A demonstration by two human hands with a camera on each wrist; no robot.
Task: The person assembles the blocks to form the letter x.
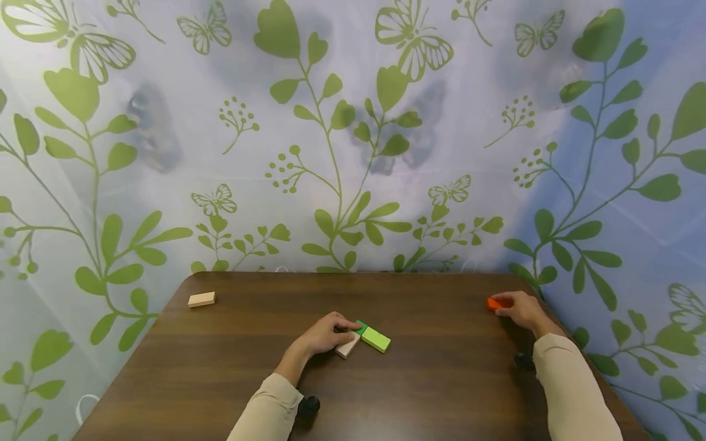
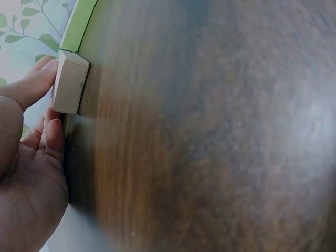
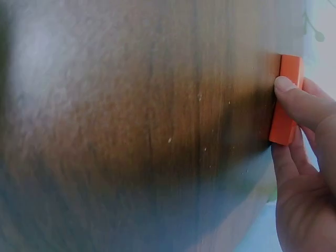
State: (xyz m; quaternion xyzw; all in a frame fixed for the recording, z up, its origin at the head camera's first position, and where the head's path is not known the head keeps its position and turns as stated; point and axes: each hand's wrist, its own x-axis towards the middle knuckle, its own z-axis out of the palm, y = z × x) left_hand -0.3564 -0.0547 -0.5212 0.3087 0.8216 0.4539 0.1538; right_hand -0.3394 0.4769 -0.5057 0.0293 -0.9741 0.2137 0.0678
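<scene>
Mid-table (image 1: 430, 380), left hand (image 1: 324, 334) pinches pale block (image 1: 346, 350) beside dark-green block (image 1: 362, 325) and lime block (image 1: 376, 340); toward two o'clock, right hand (image 1: 521, 308) grips orange block (image 3: 283, 126). Step likely block positioning; next move probably calls for steady pinches. Brown wood grain; lone tan block (image 1: 201, 299) at ten; leaf-print sheet (image 1: 353, 177) at twelve.

A leafy curtain (image 1: 474, 202) and table (image 1: 430, 392) form a workspace.
</scene>
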